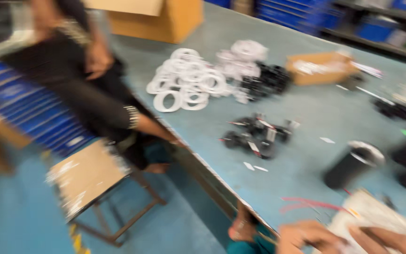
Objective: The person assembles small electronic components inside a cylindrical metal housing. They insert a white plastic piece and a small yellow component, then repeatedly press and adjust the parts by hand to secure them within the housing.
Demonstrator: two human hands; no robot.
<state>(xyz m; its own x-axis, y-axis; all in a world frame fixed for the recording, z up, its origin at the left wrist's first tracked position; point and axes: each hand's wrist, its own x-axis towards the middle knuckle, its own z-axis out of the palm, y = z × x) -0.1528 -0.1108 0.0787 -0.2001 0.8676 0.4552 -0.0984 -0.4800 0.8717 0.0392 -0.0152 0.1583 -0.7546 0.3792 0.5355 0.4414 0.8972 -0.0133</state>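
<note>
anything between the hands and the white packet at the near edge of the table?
Nothing visible. The left hand and right hand both already lie against the white packet at the table's near edge. The black cylinder and red cords sit beyond it, not in between. The frame is blurred, so the exact grip is unclear.

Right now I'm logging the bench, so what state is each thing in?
Left hand: at the table edge, grip blurred.
Right hand: resting on the white sheet.
Black cylinder: tipped on its side.
White rings: heaped loosely.
Black parts: scattered in a small pile.
Big carton: open, flap up.
Small box: open, white items inside.
Stool: unoccupied.
</note>
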